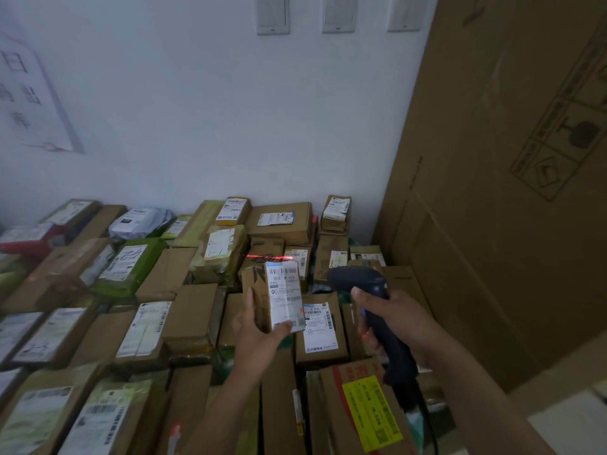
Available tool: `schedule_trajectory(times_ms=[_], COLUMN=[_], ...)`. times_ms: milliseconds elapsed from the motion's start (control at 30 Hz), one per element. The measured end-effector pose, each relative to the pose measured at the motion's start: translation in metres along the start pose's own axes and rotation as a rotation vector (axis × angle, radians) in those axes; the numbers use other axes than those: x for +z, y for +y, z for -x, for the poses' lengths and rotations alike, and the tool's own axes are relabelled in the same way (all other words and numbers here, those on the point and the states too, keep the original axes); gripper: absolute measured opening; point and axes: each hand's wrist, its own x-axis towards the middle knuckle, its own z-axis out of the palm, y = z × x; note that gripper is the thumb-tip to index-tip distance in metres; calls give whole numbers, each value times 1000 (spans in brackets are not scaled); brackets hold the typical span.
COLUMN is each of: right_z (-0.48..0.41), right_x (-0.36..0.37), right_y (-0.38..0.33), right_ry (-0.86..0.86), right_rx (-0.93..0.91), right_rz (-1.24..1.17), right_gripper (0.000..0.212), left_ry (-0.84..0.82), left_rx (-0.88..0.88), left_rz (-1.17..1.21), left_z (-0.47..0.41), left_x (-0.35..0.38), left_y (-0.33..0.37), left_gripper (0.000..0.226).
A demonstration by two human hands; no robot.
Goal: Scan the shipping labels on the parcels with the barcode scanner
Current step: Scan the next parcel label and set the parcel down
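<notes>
My left hand (254,326) grips a small brown parcel (259,290) from below and lifts it above the pile. Its white shipping label (285,295) with barcodes faces me. My right hand (391,320) holds a dark barcode scanner (368,290) by its handle, just right of the parcel, with its head pointing left and away. A red scan line (267,256) falls on the boxes just behind the held parcel's top edge.
Many cardboard parcels (184,320) with white labels cover the whole surface below, along with green-wrapped packets (131,267) and a box with a yellow label (371,415). A tall cardboard carton (492,192) stands on the right. A white wall (197,110) is behind.
</notes>
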Motion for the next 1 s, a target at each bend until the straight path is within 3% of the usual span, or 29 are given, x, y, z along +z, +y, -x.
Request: schedule_trajectory(times_ms=[433,600,733,867,1000], right_z=[-15,-33,-59,-86,-106], right_x=[16,23,29,36,40], right_y=[-9,-13,-19,-14,-3], right_ry=[-15,7,65,109,127], right_rx=[-1,-8,1,59,144], right_rz=[52,42,21,-16,-37], right_gripper=[39,37,40,43,43], left_ry=[-4,37,-106,-317,-265], left_rx=[17,-85,-174,-200,-176], left_rz=[19,-84,-60,77,-112], left_z=[-13,-26,-45,-55,-65], left_x=[-9,-14,-14,4,19], left_y=[-7,-16,-25,-30,-37], left_gripper=[107,105,97,63,61])
